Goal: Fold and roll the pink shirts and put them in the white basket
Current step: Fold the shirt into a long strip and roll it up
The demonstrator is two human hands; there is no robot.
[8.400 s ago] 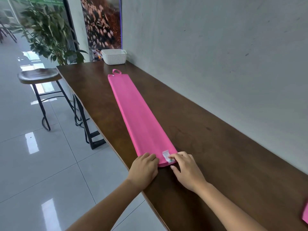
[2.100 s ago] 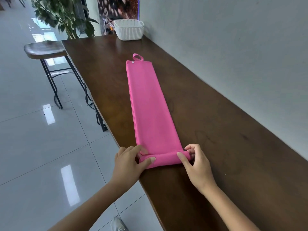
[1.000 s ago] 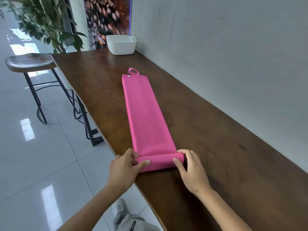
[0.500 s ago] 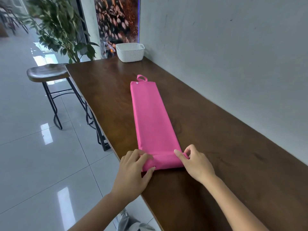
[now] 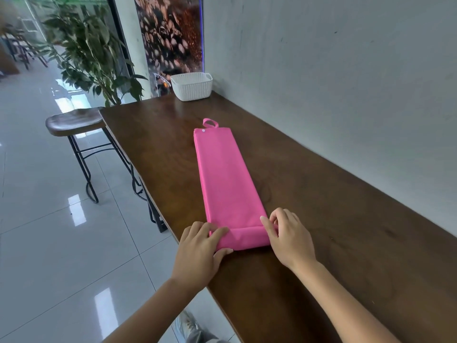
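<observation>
Now pink shirt (image 5: 227, 184) lies folded narrow, near end rolled.

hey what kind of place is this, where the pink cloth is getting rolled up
Probably a café or a similar public lounge, though that's a guess. A long wooden counter runs along the wall, a bar stool stands beside it, and a large coffee-bean poster hangs at the far end, next to a potted plant.
</observation>
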